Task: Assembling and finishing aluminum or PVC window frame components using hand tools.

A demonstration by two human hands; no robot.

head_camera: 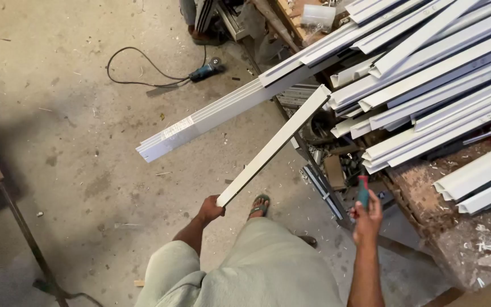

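Left hand (209,209) clamped on a white strip's (274,145) lower end, right hand (366,217) gripping a red-and-green-handled tool (363,191), white profiles (427,85) stacked along the workbench (456,233) edge

The left hand (209,209) grips the near end of a long white strip (274,145), which slants up and to the right until its far end meets a heap of white metal bars (427,85) piled on a worn wooden bench (461,239). The right hand (367,219) is closed around a screwdriver (363,190) with a green and red handle, held upright just beside the bench's edge. One longer white bar (211,116) juts out from the pile over the concrete floor (63,131). Farther off, a blue power tool (207,70) lies on the floor with its black cord (137,71) looping away. A sandalled foot (259,206) shows between the hands.
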